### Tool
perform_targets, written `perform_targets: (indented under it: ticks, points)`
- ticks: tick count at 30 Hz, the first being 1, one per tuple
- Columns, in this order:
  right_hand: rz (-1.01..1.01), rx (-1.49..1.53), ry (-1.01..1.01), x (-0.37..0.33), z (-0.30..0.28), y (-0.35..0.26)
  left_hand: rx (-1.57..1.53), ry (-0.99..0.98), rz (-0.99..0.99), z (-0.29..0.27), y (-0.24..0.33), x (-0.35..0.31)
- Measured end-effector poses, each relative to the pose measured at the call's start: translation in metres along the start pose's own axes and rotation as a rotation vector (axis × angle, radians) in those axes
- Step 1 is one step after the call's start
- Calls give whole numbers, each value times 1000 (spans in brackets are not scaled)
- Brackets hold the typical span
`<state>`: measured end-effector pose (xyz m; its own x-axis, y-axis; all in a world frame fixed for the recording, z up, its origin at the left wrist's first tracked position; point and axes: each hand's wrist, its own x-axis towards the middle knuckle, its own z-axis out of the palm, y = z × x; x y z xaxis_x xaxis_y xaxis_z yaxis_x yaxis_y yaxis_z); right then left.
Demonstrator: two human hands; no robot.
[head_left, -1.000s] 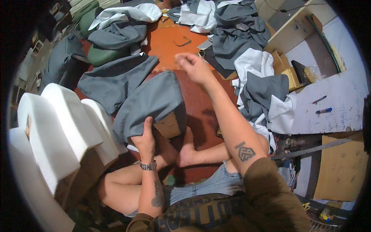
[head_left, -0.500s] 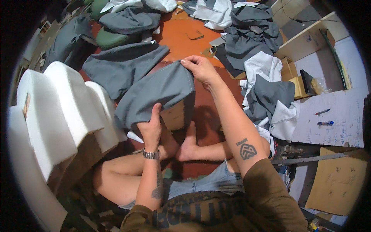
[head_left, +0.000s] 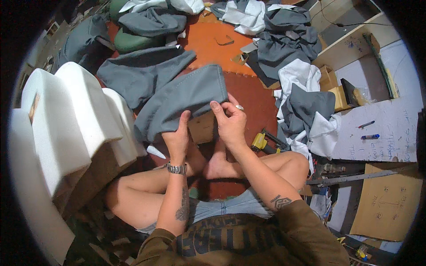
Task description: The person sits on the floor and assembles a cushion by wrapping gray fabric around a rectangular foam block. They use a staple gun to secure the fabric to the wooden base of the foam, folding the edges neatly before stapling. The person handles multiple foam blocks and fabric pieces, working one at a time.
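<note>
A grey upholstery cover (head_left: pixel 182 95) with a stitched seam lies stretched over a piece in front of me; what is inside is mostly hidden. A brown board-like underside (head_left: pixel 202 128) shows below its near edge. My left hand (head_left: pixel 178 137) grips the near edge from below, thumb up on the fabric. With thumb and fingers closed, my right hand (head_left: pixel 230 122) pinches the cover's right-hand edge; a ring is on one finger. Beside my right forearm, on the floor, lies a yellow and black tool (head_left: pixel 261 142) like a staple gun, partly covered by my leg.
White foam pieces (head_left: pixel 82 111) stand at the left. Another grey cover (head_left: pixel 137 71) lies just beyond mine. Grey and white fabric pieces (head_left: pixel 306 104) are heaped on the right, near a white board (head_left: pixel 377 146) with pens. An orange sheet (head_left: pixel 217 42) covers the far floor.
My right hand has come down from the cover's far corner to its right edge, nearer me. The yellow tool now shows beside my forearm. My left hand keeps its grip.
</note>
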<state>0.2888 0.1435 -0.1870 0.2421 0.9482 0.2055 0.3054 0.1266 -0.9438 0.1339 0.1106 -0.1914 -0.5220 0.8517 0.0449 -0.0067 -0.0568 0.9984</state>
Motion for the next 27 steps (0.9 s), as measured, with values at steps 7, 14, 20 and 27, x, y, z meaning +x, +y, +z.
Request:
perform_targets:
  ticks: [7, 14, 20, 27]
  points:
    - [-217, -90, 58, 7, -3, 6, 2, 38, 63, -1, -9, 1]
    - [-296, -263, -14, 26, -20, -21, 55, -20, -81, -7, -12, 4]
    - [-903, -712, -301, 38, -21, -56, -35, -69, -77, -9, -20, 6]
    - [-942, -645, -243, 31, 4, -44, -208, -53, -29, -9, -29, 11]
